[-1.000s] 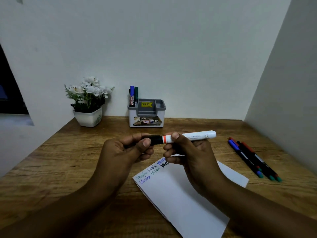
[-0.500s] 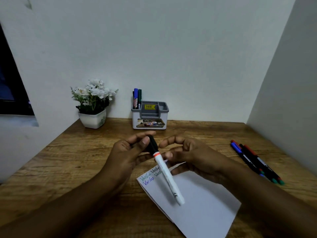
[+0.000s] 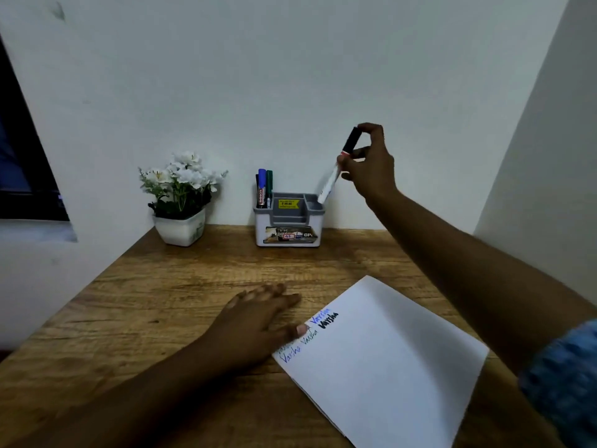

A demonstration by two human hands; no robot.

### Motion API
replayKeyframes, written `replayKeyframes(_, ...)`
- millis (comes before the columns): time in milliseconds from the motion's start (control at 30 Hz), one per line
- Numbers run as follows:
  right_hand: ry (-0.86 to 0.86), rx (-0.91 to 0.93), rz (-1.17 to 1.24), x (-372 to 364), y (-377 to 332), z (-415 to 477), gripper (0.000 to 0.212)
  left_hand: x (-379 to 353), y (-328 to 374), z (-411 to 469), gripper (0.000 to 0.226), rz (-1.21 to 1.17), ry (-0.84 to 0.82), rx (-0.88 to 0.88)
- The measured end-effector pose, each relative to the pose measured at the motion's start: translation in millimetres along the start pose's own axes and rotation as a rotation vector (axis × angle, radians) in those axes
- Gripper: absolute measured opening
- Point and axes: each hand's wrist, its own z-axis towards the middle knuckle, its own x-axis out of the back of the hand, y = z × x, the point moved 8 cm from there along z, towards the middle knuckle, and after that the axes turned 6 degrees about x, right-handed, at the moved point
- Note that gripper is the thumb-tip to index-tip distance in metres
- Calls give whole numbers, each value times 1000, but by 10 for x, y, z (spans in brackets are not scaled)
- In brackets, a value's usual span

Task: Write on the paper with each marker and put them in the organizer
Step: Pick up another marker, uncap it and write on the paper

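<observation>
A: What lies nearest, in front of the organizer (image 3: 287, 232)?
B: The paper (image 3: 381, 360), folded, well in front of it and to its right, with handwriting in green, blue and black near its left edge.
A: And the left hand (image 3: 255, 321)?
B: Flat on the table (image 3: 161, 302) in front of the organizer, fingers straight, holding nothing. The thumb touches the paper's left edge.
A: What is inside the organizer?
B: 3 capped markers (image 3: 263, 189), upright in its left rear compartment.
A: The right hand (image 3: 371, 163)?
B: Raised above and to the right of the organizer, fingers and thumb pinching the black-capped marker (image 3: 336, 169) near its cap. The marker tilts, cap up, with its white end at the organizer's right rear corner. Whether it is inside a compartment I cannot tell.
A: Anything else?
B: A white flower pot (image 3: 181, 229) left of the organizer.
</observation>
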Motion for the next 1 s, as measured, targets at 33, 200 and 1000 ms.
replayKeyframes(33, 41, 4, -15, -57, 67, 52, 52, -2, 2, 0, 63, 3, -1, 2)
replayKeyframes(200, 52, 29, -163, -428, 391, 94, 50, 0, 3, 4, 60, -20, -9, 6)
replayKeyframes(1000, -569, -208, -991, 1073, 539, -973, 9, -80, -31, 14, 112, 10, -41, -27)
